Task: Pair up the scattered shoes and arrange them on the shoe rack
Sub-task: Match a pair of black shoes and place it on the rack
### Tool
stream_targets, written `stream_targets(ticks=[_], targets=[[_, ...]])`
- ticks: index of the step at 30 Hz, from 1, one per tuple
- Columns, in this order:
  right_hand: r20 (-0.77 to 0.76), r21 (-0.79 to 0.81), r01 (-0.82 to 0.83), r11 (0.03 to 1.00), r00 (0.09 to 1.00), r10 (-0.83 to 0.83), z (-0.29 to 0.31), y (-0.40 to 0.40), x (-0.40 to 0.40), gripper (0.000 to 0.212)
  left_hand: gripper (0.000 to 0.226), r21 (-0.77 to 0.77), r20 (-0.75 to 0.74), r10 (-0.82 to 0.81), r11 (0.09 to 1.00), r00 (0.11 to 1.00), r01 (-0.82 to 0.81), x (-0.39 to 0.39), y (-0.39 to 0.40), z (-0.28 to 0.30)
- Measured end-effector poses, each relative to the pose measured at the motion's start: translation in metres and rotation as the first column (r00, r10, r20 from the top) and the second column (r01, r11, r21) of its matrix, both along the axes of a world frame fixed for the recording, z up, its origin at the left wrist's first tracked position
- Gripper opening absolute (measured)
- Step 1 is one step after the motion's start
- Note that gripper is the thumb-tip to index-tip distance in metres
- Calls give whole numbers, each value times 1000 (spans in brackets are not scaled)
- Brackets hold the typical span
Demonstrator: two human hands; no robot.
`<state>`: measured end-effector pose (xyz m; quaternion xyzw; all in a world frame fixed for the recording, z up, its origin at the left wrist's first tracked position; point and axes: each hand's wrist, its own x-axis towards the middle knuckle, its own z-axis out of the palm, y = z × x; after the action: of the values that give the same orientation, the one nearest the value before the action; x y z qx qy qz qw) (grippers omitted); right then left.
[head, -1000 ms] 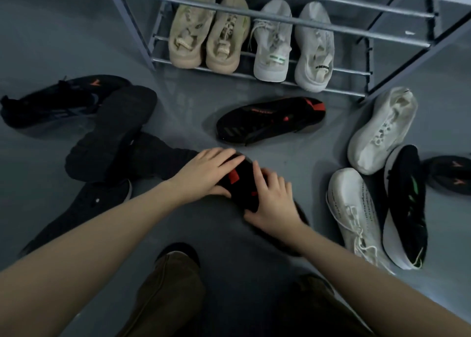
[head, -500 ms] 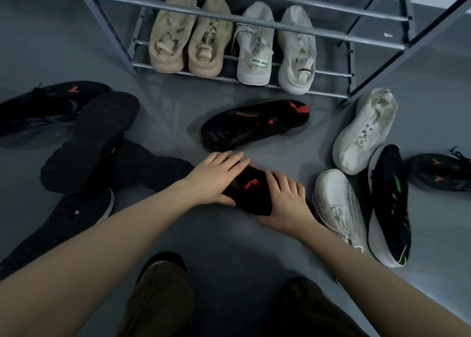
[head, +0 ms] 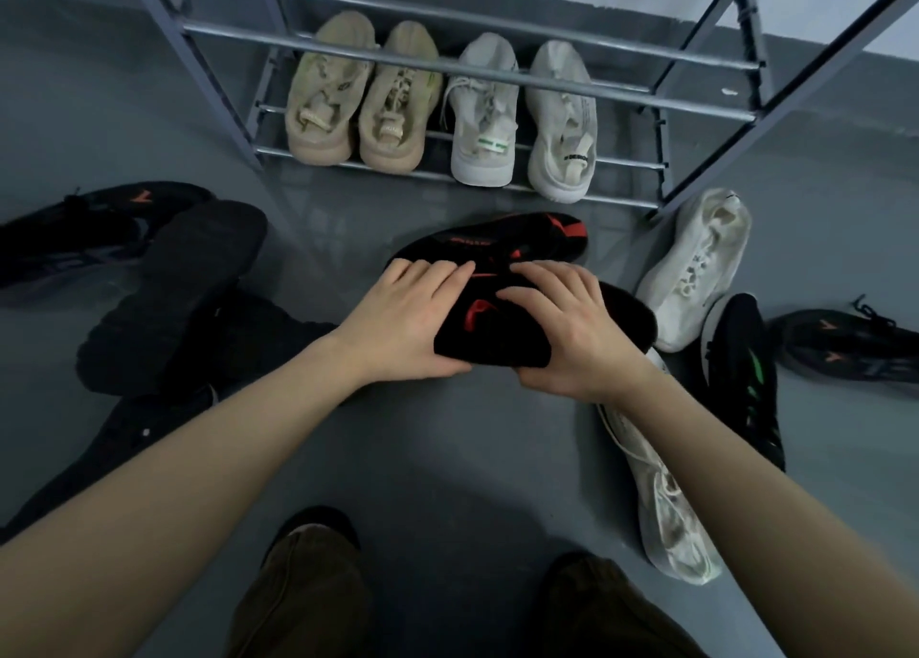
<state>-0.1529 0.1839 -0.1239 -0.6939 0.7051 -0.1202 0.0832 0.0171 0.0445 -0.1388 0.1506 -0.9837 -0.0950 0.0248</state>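
Both hands grip a black shoe with red marks [head: 490, 329] just above the grey floor: my left hand [head: 403, 324] holds its left end, my right hand [head: 567, 329] its right side. Directly behind it lies its match, a second black and red shoe [head: 497, 239], on its side in front of the metal shoe rack [head: 447, 70]. On the rack's bottom shelf stand a beige pair [head: 358, 95] and a pale grey pair [head: 522, 115].
Several black shoes [head: 164, 284] lie piled at the left. To the right lie a white shoe [head: 696, 269], another white shoe [head: 666, 503], a black shoe with green marks [head: 746, 379] and a black shoe with orange marks [head: 845, 344]. My knees are at the bottom edge.
Both hands have carried the black and red shoe forward, up against the matching shoe near the rack. The view has shifted closer to the rack.
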Motion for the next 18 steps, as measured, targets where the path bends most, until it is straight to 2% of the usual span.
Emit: stream_targets(ticks=[3,6,9,12,15,18], targets=[[-31,-20,-86,996,996,85,9,-13,2,81,93,-7,-103,106,994,989,-107,14,-2,8],[-19,-70,-107,992,994,106,9,-35,4,82,85,99,-185,315,948,931,-302,28,-4,9],[68,-155,-3,988,998,14,1,-58,-1,76,84,201,-163,592,803,789,-561,44,-9,5],[187,-182,126,975,978,-92,-15,-74,-8,66,90,262,-93,783,616,616,-743,60,-15,-3],[215,-33,167,985,964,-156,-36,-89,-12,70,96,276,-56,862,498,503,-822,66,-23,-12],[46,251,40,967,998,-53,-58,-106,-13,93,95,286,-11,897,426,441,-859,62,-31,-19]])
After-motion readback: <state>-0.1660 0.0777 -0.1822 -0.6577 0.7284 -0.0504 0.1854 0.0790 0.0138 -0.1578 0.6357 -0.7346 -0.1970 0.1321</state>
